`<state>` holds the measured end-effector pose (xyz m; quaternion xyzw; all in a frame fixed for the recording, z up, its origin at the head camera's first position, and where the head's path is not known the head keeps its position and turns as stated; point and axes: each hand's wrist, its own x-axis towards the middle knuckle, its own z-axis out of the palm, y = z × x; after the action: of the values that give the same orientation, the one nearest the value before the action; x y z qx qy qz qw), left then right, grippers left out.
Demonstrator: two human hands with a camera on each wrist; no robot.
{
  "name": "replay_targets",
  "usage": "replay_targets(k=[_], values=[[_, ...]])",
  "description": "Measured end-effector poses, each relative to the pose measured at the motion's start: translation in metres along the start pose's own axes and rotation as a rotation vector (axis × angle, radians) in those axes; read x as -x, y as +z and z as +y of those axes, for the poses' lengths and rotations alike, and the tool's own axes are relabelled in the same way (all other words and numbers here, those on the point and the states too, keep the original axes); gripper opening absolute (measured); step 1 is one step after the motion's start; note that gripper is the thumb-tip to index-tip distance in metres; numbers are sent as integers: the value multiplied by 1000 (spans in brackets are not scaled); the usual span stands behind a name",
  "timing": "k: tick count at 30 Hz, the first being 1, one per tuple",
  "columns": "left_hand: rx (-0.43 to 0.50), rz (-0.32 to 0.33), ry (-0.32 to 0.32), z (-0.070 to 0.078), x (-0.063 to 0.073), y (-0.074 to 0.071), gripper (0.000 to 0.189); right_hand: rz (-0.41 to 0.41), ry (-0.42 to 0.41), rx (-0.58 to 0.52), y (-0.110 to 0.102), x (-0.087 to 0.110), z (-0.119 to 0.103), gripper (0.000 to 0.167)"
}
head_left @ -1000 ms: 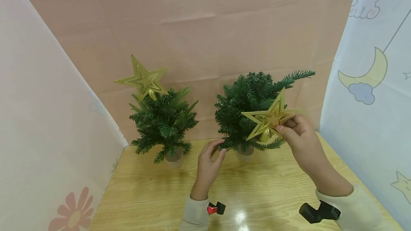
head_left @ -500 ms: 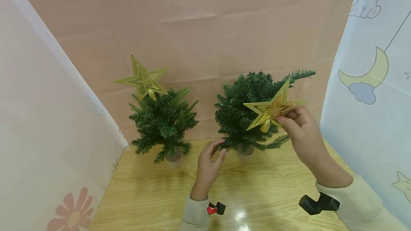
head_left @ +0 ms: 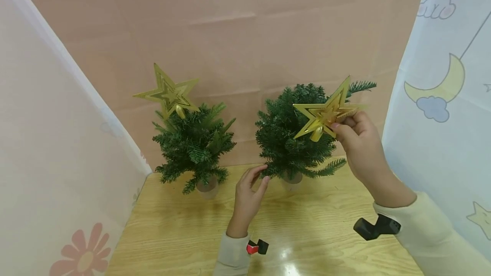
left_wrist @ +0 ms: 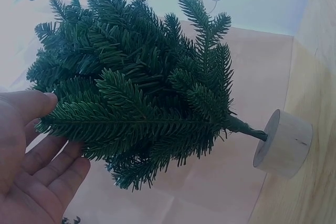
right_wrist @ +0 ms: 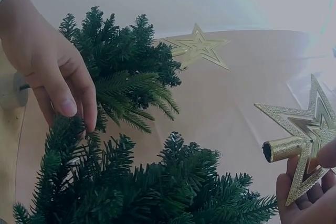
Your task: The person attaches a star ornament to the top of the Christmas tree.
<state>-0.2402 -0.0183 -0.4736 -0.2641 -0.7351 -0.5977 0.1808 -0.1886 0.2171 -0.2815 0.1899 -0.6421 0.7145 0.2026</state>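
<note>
My right hand (head_left: 362, 152) pinches a gold star tree topper (head_left: 324, 114) between thumb and fingers, in front of the upper part of the right small Christmas tree (head_left: 284, 131). The hollow socket (right_wrist: 283, 149) of this star points away from the hand in the right wrist view. My left hand (head_left: 245, 199) is at a low left branch (left_wrist: 105, 121) of the same tree. Its thumb and relaxed fingers touch the branch tip from either side. A second Christmas tree (head_left: 192, 148) stands to the left, with another gold star (head_left: 166, 93) on its top, leaning left.
Both trees stand on a wooden table (head_left: 172, 242), near its back edge; a pale round base (left_wrist: 286, 148) carries the right one. A pinkish cloth (head_left: 230, 46) hangs behind. Printed cloths (head_left: 433, 148) close off both sides.
My right hand has raised the gold star from the middle of the right tree towards its top. The left hand stays at the low branch.
</note>
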Motion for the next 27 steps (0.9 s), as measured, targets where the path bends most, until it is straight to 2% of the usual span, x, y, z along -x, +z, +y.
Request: replay_targets(k=[2, 5, 13, 17, 22, 25, 27], values=[[6, 0, 0, 0, 0, 0, 38, 0, -11, -45, 2, -6, -1, 26], [10, 0, -1, 0, 0, 0, 37, 11, -19, -47, 5, -13, -3, 27], [-5, -1, 13, -1, 1, -1, 39, 45, -45, 32, 6, -25, -5, 21], [4, 3, 2, -2, 1, -1, 38, 39, -57, 23, 7, -29, -5, 20], [8, 1, -14, -2, 0, -1, 36, 44, -59, 79, 7, -33, -9, 21], [8, 1, -28, 4, -1, -1, 36, 44, -73, 95, 7, -37, -10, 21], [14, 2, -36, 16, -1, -3, 35, 44, -83, 96, 8, -40, -10, 21]])
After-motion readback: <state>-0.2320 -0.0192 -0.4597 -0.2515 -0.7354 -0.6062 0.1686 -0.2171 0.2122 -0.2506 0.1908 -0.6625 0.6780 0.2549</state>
